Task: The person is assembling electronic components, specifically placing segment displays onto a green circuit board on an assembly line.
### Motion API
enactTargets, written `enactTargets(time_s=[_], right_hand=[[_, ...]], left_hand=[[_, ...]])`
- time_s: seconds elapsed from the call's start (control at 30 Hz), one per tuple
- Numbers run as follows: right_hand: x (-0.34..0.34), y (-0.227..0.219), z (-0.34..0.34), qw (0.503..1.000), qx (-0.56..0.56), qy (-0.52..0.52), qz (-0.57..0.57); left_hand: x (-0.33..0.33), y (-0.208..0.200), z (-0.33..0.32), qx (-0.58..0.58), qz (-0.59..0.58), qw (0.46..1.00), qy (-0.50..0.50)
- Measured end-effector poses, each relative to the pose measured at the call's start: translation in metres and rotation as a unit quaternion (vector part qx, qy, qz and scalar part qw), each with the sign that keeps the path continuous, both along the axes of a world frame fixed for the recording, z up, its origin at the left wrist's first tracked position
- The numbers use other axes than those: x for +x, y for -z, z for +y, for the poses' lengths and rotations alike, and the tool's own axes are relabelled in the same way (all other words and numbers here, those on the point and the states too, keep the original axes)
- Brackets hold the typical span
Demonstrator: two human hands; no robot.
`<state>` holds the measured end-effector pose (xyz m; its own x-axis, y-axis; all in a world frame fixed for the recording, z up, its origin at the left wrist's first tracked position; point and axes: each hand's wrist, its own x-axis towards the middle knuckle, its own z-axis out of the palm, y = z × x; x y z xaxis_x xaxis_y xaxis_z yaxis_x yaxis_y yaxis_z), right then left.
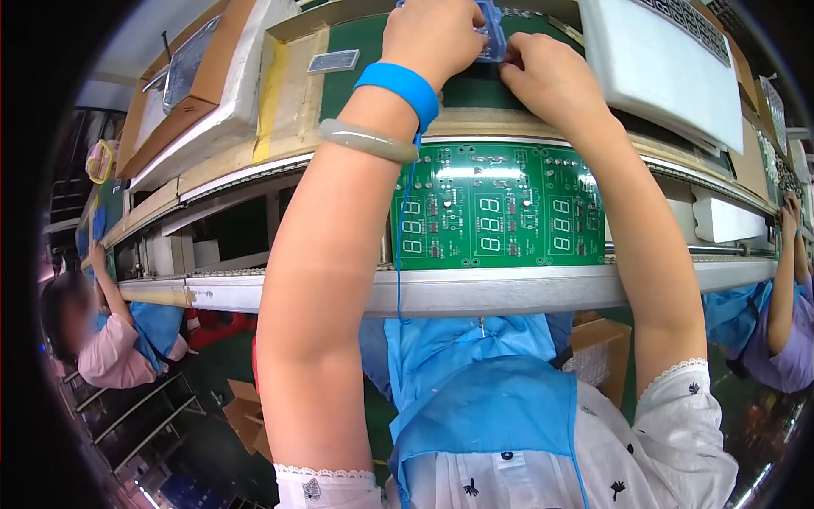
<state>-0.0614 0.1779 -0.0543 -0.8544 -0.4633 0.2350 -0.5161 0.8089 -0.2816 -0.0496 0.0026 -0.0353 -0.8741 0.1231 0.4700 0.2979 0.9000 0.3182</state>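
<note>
At the far edge of the view, my left hand (431,41) is closed on the left side of a small blue plastic bin (494,36), its fingertips curling over the rim. Small parts seem to lie in the bin, too small to name. My right hand (549,81) is just right of the bin, its fingers bent together; anything between them is hidden. A blue wrist strap (397,85) with a cord and a pale bangle (369,141) circle my left wrist. Below my hands, a green circuit board panel (500,204) with several digit displays rests on the conveyor rails.
A metal rail (458,290) runs across in front of me. White foam (670,76) stands at right, and a cardboard box (182,81) on foam at left. A small clear-topped tray (333,61) lies on the green surface. Other people (127,339) work on both sides.
</note>
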Motion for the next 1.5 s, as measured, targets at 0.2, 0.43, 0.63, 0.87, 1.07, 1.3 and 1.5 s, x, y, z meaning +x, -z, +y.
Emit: enactTargets(time_s=[0.2,0.43,0.63,0.87,1.07,1.3,1.5], right_hand=[[0.015,-0.008,0.013,0.999,-0.029,-0.032,0.027],[0.052,-0.031,0.046,0.971,-0.211,-0.067,-0.093],[0.07,-0.024,0.084,0.913,-0.33,-0.048,-0.237],[0.087,-0.017,0.114,0.864,-0.374,-0.062,-0.332],[0.093,-0.012,0.123,0.843,-0.4,-0.074,-0.352],[0.094,-0.011,0.12,0.817,-0.424,-0.05,-0.387],[0.092,-0.009,0.123,0.806,-0.442,-0.054,-0.389]], left_hand=[[-0.003,0.001,0.006,0.01,-0.034,0.999,-0.019],[0.004,-0.001,0.0,-0.003,-0.011,1.0,-0.028],[0.018,-0.018,0.006,0.07,-0.004,0.997,-0.028],[0.054,-0.034,0.017,0.318,-0.059,0.946,0.033],[0.091,-0.031,0.034,0.431,-0.188,0.872,0.135],[0.113,-0.018,0.046,0.465,-0.265,0.832,0.148],[0.12,-0.008,0.051,0.52,-0.285,0.794,0.137]])
